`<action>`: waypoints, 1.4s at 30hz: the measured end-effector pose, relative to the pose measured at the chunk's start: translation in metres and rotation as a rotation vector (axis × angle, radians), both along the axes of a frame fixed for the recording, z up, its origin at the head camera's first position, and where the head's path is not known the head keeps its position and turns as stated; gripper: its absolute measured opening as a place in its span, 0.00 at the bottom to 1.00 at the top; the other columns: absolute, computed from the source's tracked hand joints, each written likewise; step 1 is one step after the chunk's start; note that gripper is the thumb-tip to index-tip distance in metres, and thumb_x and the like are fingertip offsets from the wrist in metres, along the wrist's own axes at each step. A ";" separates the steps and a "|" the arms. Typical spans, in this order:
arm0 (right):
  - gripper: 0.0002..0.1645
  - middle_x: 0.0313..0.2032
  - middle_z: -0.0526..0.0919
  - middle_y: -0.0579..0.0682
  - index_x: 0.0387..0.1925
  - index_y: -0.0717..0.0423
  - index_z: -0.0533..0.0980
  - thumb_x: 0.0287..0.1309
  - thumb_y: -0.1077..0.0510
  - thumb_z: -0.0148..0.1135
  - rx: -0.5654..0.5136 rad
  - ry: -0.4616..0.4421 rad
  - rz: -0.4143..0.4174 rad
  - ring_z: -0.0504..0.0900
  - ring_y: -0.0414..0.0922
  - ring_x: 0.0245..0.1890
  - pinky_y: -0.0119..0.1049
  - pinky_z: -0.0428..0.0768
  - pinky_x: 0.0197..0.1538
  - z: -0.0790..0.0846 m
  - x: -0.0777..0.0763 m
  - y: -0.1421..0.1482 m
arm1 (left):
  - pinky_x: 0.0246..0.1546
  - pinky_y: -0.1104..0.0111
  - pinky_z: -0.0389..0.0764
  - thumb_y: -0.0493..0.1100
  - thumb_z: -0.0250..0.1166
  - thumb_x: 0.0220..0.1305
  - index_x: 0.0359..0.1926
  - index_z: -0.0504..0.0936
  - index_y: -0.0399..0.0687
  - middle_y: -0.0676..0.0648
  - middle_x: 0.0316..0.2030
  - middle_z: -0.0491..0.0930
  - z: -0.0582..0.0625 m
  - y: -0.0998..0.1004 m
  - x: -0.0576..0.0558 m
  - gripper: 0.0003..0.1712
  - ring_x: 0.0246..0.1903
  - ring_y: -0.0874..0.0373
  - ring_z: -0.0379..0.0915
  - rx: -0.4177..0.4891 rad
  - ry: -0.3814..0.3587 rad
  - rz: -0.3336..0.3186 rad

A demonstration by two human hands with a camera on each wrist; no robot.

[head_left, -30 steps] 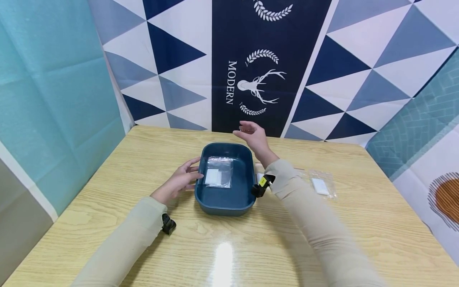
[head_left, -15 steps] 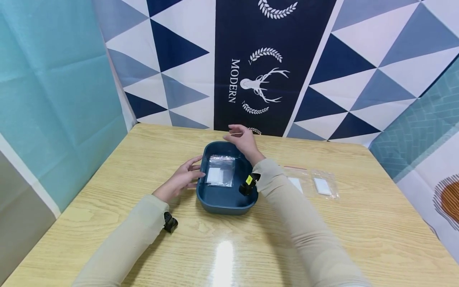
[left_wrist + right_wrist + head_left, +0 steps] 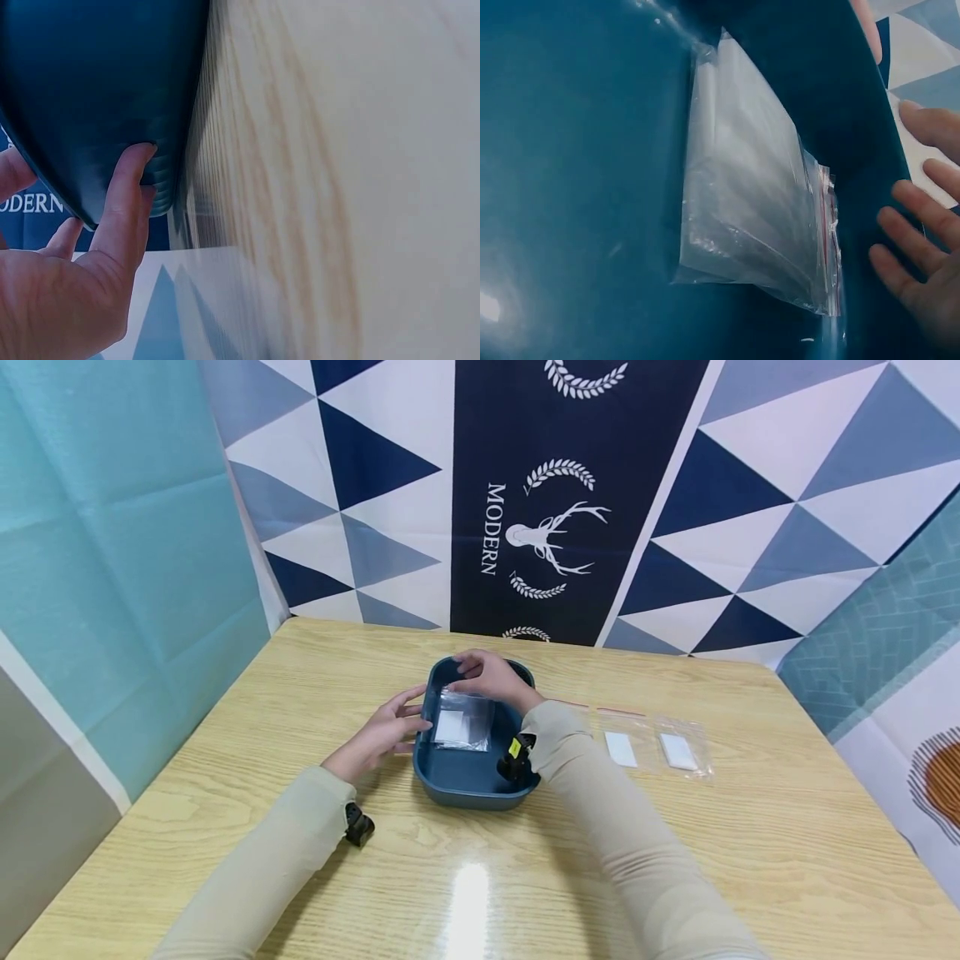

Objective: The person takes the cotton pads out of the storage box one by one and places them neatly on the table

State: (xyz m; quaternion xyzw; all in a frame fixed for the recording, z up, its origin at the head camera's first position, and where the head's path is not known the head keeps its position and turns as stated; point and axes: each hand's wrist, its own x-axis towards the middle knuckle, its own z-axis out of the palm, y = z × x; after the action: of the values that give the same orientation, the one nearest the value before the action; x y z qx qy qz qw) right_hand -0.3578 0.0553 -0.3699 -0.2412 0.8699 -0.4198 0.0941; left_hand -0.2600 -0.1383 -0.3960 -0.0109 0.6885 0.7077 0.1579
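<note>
A dark blue plastic bin (image 3: 468,797) with rounded corners stands on the table. My left hand (image 3: 378,739) grips its left side, the thumb over the rim and the fingers against the outer wall. In the left wrist view the left hand's fingers (image 3: 124,191) touch the outside of the bin. Clear zip bags (image 3: 462,720) with white contents lie inside, at the bin's left. My right hand (image 3: 495,681) is over the far end of the bin, above the bags' zip edge. Its fingers (image 3: 907,232) are spread and hold nothing visible.
To the right of the bin lie more clear zip bags with white contents: one bag (image 3: 621,747), another bag (image 3: 678,752), and a third partly hidden behind the right sleeve. A patterned cloth (image 3: 375,502) hangs behind the wooden table (image 3: 315,677).
My right hand has moved left and down, from beyond the bin's far right corner to over its inside. My left hand has stayed at the bin's left side. The view has shifted slightly.
</note>
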 end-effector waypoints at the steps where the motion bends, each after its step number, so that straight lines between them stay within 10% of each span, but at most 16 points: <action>1: 0.31 0.50 0.76 0.57 0.59 0.58 0.70 0.53 0.56 0.68 0.027 -0.002 0.013 0.75 0.49 0.49 0.41 0.75 0.51 -0.001 0.000 0.000 | 0.51 0.51 0.73 0.31 0.56 0.63 0.71 0.54 0.56 0.38 0.66 0.58 0.000 0.000 0.000 0.39 0.59 0.42 0.64 0.001 0.000 -0.002; 28: 0.52 0.67 0.53 0.52 0.67 0.50 0.60 0.40 0.55 0.76 0.484 -0.237 0.370 0.54 0.49 0.63 0.45 0.56 0.65 -0.004 0.005 0.003 | 0.50 0.52 0.74 0.31 0.55 0.64 0.71 0.54 0.56 0.39 0.65 0.58 -0.001 0.001 0.001 0.38 0.58 0.42 0.64 0.012 0.004 0.005; 42: 0.39 0.58 0.69 0.51 0.62 0.50 0.68 0.46 0.63 0.72 0.501 -0.125 0.387 0.66 0.46 0.53 0.39 0.67 0.57 -0.010 0.001 0.003 | 0.49 0.53 0.75 0.31 0.56 0.64 0.71 0.54 0.56 0.39 0.65 0.59 -0.001 0.000 0.002 0.38 0.58 0.43 0.65 0.006 0.002 0.013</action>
State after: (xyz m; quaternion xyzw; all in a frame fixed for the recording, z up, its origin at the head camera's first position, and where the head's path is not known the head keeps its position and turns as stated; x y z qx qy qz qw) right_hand -0.3566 0.0585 -0.3795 -0.3451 0.8768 -0.1808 0.2818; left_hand -0.2578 -0.1383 -0.3966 -0.0140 0.6863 0.7109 0.1528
